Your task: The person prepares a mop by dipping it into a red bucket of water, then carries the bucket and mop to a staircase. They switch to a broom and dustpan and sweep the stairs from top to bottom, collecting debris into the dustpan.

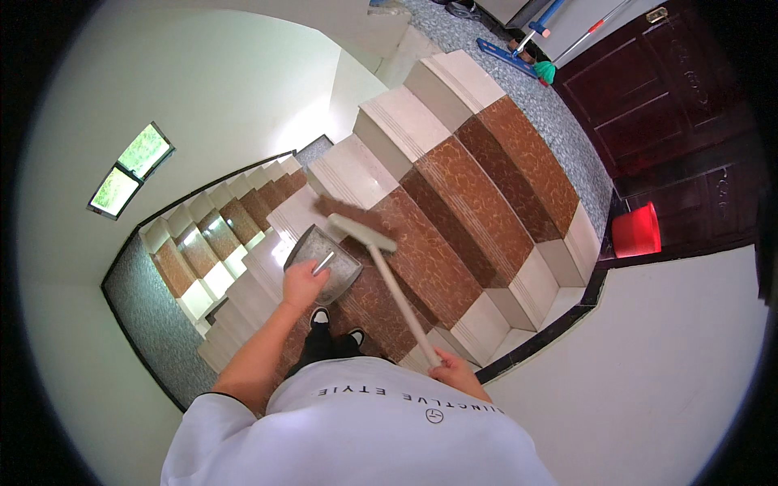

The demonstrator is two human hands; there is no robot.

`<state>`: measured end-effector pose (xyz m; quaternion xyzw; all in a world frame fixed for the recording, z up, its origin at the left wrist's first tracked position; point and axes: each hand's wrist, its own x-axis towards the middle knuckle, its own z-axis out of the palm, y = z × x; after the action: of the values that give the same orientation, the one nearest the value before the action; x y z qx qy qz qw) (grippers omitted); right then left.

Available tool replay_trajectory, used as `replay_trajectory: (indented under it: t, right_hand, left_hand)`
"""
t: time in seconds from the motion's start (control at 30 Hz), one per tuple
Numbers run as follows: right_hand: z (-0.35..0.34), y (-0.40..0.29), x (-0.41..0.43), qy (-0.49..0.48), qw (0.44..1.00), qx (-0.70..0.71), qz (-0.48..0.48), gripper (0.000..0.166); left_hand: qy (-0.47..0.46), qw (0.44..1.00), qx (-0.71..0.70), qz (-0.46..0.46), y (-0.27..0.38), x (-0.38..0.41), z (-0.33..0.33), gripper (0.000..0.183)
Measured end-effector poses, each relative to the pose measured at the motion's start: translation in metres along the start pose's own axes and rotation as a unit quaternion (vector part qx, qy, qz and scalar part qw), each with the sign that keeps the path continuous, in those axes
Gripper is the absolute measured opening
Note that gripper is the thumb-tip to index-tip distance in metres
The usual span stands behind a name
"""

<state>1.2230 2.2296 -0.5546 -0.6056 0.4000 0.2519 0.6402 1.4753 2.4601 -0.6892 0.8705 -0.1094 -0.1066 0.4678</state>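
My left hand (304,284) grips the short handle of a grey dustpan (345,274), held over the stairs in front of my feet. Lower right, my right hand (453,370) is closed around the long pale handle of a broom (364,232). The broom's brown bristles are blurred and lie over a stair tread just beyond the dustpan. Whether they touch the tread, I cannot tell. Brown marbled tiles with cream ends cover the staircase (447,255). Any dirt in the dustpan is too small to make out.
Steps rise to a speckled grey landing (562,140) with a flat blue mop (507,58), a green brush (545,71), shoes (463,10) and a red bucket (636,231) by dark doors (650,97). At left another flight (206,237) runs along the wall. My shoes (320,317) stand on a step.
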Motion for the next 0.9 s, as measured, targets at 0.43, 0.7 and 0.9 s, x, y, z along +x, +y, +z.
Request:
replay_trajectory:
  t: [0.43,0.7,0.9]
  right_hand:
    - [-0.04,0.015,0.066,0.012,0.995,-0.084,-0.06,0.018]
    - [-0.07,0.018,0.011,-0.078,0.99,0.112,-0.032,0.046]
    - [-0.074,0.01,-0.025,0.012,0.997,0.075,-0.034,0.038]
  left_hand:
    - [0.06,0.994,0.086,-0.01,0.015,-0.002,0.009,0.025]
    - [0.094,0.989,0.115,-0.016,0.023,0.001,0.013,0.026]
    - [0.12,0.984,0.129,0.0,0.021,-0.002,0.013,0.025]
